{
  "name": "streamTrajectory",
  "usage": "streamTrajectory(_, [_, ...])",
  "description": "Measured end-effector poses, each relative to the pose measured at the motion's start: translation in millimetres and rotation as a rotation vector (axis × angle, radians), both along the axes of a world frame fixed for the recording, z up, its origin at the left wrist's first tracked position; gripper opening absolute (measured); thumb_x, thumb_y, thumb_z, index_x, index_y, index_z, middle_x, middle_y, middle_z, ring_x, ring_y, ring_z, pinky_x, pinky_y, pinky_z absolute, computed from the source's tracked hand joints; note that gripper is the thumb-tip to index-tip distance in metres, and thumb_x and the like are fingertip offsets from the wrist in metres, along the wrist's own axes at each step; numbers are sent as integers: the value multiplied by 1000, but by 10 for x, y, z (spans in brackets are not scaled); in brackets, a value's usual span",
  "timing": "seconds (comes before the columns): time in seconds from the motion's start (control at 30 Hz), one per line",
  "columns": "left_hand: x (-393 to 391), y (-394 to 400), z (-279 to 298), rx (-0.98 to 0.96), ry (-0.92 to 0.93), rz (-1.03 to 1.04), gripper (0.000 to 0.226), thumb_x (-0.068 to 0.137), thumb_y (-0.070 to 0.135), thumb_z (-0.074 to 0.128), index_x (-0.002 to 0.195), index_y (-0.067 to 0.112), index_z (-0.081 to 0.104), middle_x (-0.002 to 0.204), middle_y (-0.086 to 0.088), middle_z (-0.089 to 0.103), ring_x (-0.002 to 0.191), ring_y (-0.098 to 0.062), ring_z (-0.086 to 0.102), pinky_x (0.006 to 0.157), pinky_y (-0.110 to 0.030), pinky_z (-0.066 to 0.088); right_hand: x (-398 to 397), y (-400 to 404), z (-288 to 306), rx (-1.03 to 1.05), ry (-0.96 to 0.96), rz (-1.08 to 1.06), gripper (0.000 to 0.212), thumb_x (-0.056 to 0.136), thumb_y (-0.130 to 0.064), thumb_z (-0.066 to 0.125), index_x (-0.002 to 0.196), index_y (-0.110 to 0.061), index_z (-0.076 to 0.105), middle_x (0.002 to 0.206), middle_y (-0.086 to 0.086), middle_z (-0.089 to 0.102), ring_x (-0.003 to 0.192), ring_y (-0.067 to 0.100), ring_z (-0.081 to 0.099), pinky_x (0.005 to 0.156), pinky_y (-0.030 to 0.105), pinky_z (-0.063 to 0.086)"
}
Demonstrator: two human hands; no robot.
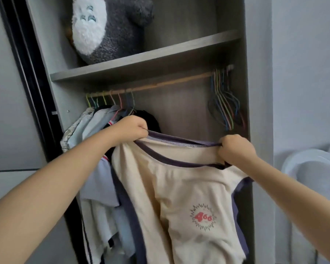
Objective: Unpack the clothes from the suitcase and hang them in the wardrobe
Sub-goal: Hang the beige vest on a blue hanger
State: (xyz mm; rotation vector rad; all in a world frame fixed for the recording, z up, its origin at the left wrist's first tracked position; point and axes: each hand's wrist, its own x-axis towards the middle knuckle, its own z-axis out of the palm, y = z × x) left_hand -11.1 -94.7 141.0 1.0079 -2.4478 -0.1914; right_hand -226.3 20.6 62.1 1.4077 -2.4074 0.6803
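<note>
Several garments (95,134) are already hung left on the rail (160,83), spare hangers (225,103) left at right; cream shirt (179,187) is gripped at the neckline by left hand (131,128) and right hand (234,147), not yet hung.

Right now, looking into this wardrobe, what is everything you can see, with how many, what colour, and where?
Cream T-shirt with purple trim and red print: one, held up before the wardrobe.
Hung clothes: several, white, pale blue and dark, left end of rail.
Wooden rail: one, brown, under the shelf.
Empty wire hangers: a bunch, mixed colours, right end of rail.
Grey wardrobe shelf: one, above the rail.
Grey and white plush toy: one, on the shelf.
White object: one, far right, unclear.
Left hand: grips the shirt's collar.
Right hand: grips the collar's other side.
</note>
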Motion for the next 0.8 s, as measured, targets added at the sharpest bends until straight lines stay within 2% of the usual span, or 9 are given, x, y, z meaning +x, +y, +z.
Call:
streamTrajectory(0.13, [99, -418, -168, -64, -246, -12, 32, 76, -6, 50, 59, 20, 43, 63, 5, 45, 62, -12, 41, 59, -25, 31, -61, -67, 193, -130, -114, 72, 34, 86, -2, 38, 108, -5, 63, 109, 15, 63, 97, 33, 57, 76, 34, 46])
streamTrajectory(0.2, [106, -645, -306, -108, -239, 103, 36, 75, -5, 47, 54, 23, 38, 61, 3, 43, 66, -18, 43, 61, -28, 31, -54, -144, 246, -119, -112, 114, 34, 86, -3, 38, 106, -7, 65, 104, 12, 63, 95, 31, 58, 78, 34, 48])
streamTrajectory(0.33, [-45, -978, -464, 37, 202, 245, 31, 79, -6, 42, 75, 22, 54, 79, -5, 56, 74, -22, 52, 64, -26, 38, -56, -369, 305, 114, -35, 140, 30, 86, -7, 37, 103, -9, 63, 108, 11, 62, 96, 29, 56, 80, 33, 46])
streamTrajectory(0.4, [-201, -1036, -455, 258, 425, 213, 40, 82, -9, 34, 86, 21, 59, 72, -7, 52, 60, -21, 48, 52, -26, 38, -53, -480, 373, 336, -35, 259, 30, 90, -13, 41, 115, -11, 58, 120, 8, 56, 109, 25, 52, 87, 30, 43])
streamTrajectory(0.5, [-410, -1093, -341, 664, 672, 202, 26, 89, -4, 37, 77, 11, 55, 68, -9, 47, 57, -20, 47, 38, -24, 45, 42, -600, 570, 523, -204, 382, 40, 92, -36, 50, 127, -17, 48, 122, 1, 51, 109, 18, 53, 85, 26, 47])
streamTrajectory(0.6, [-574, -1271, -161, 635, 648, 162, 24, 91, 0, 43, 70, 12, 45, 71, -5, 47, 59, -17, 51, 43, -25, 48, -86, -1011, 775, 442, 1, 132, 52, 94, -40, 44, 133, -6, 45, 136, 8, 46, 123, 25, 46, 97, 31, 40])
streamTrajectory(0.7, [-710, -1457, -62, 416, 656, 115, 31, 87, -6, 43, 65, 16, 41, 70, -4, 42, 71, -22, 48, 65, -27, 46, -350, -1447, 830, 193, 79, -166, 43, 91, -27, 49, 127, -2, 47, 129, 17, 50, 117, 33, 50, 89, 33, 45])
streamTrajectory(0.77, [-758, -1558, -26, 315, 683, 130, 15, 84, -3, 47, 84, 11, 51, 89, -6, 44, 85, -22, 44, 76, -31, 48, -489, -1599, 817, 116, 91, -299, 41, 89, -22, 51, 125, -3, 45, 128, 18, 48, 117, 35, 49, 86, 35, 46])
streamTrajectory(0.8, [-761, -1620, -14, 276, 667, 153, 19, 84, 0, 49, 101, 8, 52, 101, -7, 44, 89, -23, 45, 79, -31, 48, -564, -1661, 791, 78, 114, -349, 39, 90, -20, 51, 125, -3, 45, 128, 18, 48, 118, 35, 48, 87, 36, 45])
